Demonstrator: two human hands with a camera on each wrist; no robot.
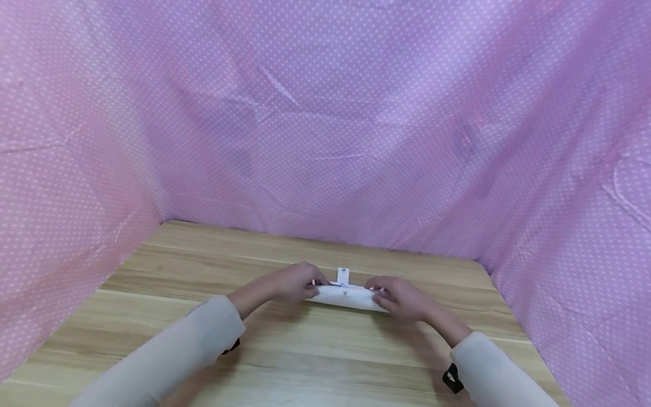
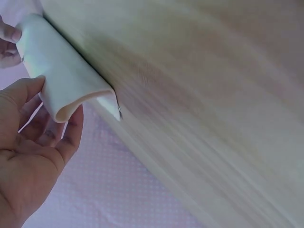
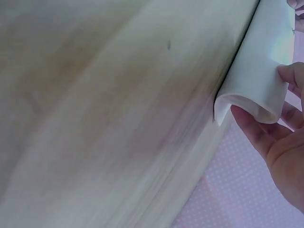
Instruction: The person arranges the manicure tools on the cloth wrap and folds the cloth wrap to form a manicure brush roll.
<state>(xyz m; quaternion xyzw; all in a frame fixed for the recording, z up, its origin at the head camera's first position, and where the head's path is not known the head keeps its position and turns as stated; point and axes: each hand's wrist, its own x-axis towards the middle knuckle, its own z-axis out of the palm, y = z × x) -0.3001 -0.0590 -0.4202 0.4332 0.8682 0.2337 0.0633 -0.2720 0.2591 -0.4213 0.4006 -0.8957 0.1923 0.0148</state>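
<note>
A white, flexible sheet-like piece (image 1: pixel 358 299) is bent over into a curled fold above the wooden table. A small metal snap sits on its front, and a short white strap (image 1: pixel 343 275) with another snap stands up behind it. My left hand (image 1: pixel 295 284) pinches its left end, the thumb on the outer face and the fingers behind. At the opposite end my right hand (image 1: pixel 404 299) pinches it in the same way. Both wrist views show the open curl of the white piece (image 2: pixel 66 71) at its ends. The inside of the fold is mostly hidden.
The wood-grain table (image 1: pixel 325 362) extends around both hands. Pink polka-dot cloth (image 1: pixel 325 141) hangs at its back and both sides. Dark bands (image 1: pixel 451 377) show under both sleeves.
</note>
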